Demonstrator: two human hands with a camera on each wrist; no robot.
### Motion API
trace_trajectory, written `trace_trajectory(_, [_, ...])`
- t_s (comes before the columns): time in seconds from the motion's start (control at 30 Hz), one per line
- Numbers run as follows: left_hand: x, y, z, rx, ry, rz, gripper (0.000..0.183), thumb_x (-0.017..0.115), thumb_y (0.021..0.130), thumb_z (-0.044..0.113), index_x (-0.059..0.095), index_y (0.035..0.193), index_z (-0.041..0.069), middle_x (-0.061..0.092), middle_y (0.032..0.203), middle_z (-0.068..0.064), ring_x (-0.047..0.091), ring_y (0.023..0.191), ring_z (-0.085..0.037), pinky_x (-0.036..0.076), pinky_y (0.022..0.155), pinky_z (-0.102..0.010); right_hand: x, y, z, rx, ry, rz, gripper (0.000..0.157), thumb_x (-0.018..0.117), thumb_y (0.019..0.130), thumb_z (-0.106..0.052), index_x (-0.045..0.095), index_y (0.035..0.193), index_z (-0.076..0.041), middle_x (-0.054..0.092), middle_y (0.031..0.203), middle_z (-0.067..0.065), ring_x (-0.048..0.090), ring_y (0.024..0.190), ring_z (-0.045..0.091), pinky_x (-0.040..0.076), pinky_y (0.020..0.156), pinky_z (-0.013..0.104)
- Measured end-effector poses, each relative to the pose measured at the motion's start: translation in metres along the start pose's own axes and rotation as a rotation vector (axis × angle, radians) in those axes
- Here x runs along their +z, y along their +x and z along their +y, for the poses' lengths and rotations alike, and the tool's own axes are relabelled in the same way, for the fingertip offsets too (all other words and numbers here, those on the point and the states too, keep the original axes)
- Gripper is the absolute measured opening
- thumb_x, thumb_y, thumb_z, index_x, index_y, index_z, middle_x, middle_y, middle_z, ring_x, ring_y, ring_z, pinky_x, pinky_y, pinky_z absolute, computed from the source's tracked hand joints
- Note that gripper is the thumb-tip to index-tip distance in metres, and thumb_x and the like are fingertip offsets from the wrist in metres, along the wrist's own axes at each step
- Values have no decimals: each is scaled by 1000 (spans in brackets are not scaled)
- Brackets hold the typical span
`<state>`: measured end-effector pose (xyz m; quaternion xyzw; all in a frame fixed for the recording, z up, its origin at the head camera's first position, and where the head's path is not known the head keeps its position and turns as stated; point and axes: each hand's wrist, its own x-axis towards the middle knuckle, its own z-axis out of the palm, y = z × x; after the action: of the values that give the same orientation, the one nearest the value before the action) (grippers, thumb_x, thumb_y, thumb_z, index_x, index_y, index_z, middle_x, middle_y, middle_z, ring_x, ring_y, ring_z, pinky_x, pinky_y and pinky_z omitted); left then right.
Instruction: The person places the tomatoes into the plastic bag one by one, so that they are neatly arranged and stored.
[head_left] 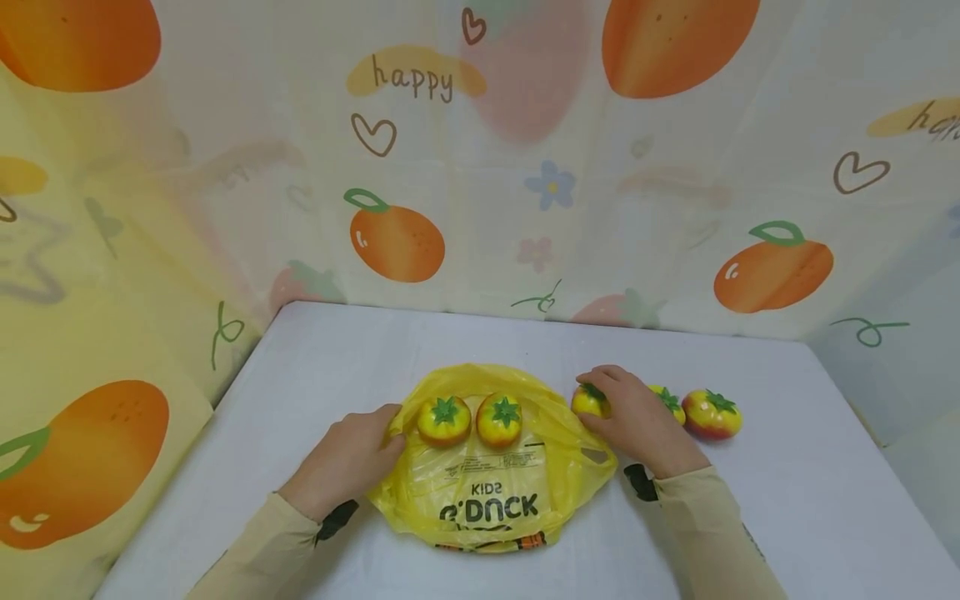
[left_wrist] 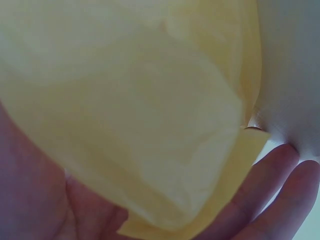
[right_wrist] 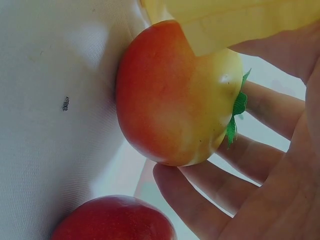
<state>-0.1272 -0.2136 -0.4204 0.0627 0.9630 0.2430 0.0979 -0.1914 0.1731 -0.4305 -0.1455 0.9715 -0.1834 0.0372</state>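
left hand [head_left: 347,460], partly closed, pinches yellow bag [head_left: 567,479]; right hand [head_left: 641,423], half-curled, grips red-yellow fruit [right_wrist: 167,100].

On the table [head_left: 337,350], two fruits [head_left: 444,422] lie in the bag [head_left: 573,475], three others [head_left: 711,415] to its right.

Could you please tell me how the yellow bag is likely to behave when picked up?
The bag is probably floppy, as its edges look creased and crumpled. It is likely light for its size, since its film looks thin and translucent. The two round fruits within its outline might roll if it tilts.
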Motion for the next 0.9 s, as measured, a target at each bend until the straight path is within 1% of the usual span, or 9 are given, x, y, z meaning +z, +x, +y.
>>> trace_trajectory(0.13, [0,-1,1,-2,-10,-9,45,63,105,22,62,146,5,77,119,-9,63,82,-16,57,81,-41,0,0,-1,4,2,-3,52,79,98,-29,65,145,-11,60,149,16,60,135,39,49,115,61])
trace_trajectory(0.37, [-1,-1,1,-7,-22,-15,45,62,105,21,61,147,5,77,120,-9,63,81,-15,57,81,-41,-3,-3,-2,-13,15,38,52,80,97,-29,66,144,-10,61,148,16,60,134,40,49,114,62])
trace_trajectory(0.63, [0,-2,1,8,-35,-19,45,62,105,21,61,147,4,77,119,-10,63,80,-16,57,81,-40,-17,-10,-4,-18,14,86,55,82,96,-32,65,144,-10,59,152,19,58,136,42,47,116,63])
trace_trajectory(0.83, [0,-1,-2,19,-33,-14,42,61,105,21,62,144,5,77,113,-7,61,77,-16,55,78,-38,-29,-18,-12,-53,-4,143,55,83,96,-30,66,144,-11,57,154,20,57,139,44,48,115,64])
trace_trajectory(0.9, [0,-1,-2,18,-31,-18,42,61,106,21,63,144,5,77,114,-7,62,78,-16,55,79,-38,-33,-21,-16,-71,-3,161,56,84,96,-31,66,144,-11,57,155,20,58,139,44,49,113,64])
